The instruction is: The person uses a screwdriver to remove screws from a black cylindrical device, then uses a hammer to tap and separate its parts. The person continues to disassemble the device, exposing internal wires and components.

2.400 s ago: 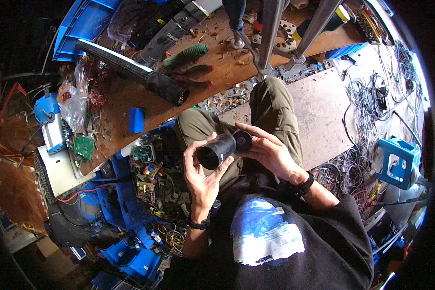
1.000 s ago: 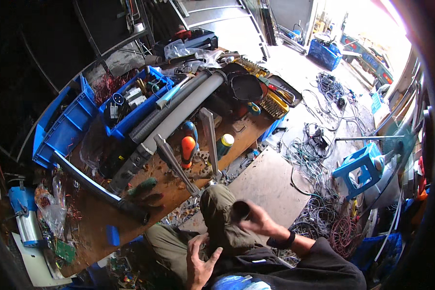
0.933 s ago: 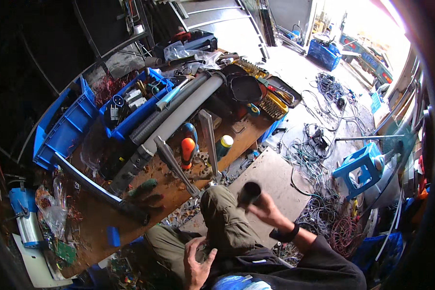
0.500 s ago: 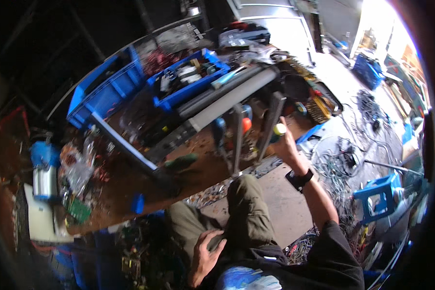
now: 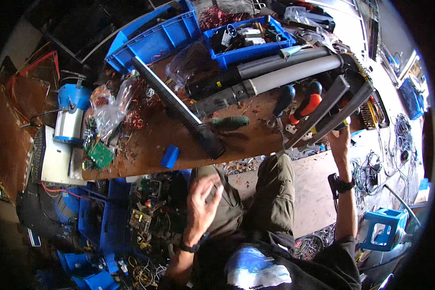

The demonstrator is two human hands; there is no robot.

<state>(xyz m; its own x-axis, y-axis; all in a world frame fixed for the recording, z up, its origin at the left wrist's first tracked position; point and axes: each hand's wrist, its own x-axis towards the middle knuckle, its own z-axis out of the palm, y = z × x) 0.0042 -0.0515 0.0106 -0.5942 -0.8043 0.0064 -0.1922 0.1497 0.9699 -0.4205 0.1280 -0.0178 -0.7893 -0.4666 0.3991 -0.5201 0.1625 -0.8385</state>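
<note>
Though shallow, blue bin [image 5: 239,57] of parts [image 5: 252,34]

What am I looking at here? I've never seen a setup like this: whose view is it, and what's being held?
There's no machine, just a person's bare left hand and right hand. The view is from the left of two fisheye cameras worn on the head, looking down, so straight edges bend near the rim. On the brown bench lie a long gray tube, a green handle and a small blue piece. The right hand is at a yellow-and-dark item by the metal bars; its fingertips are unclear. The left hand is blurred; I can't tell whether it holds anything.
</note>
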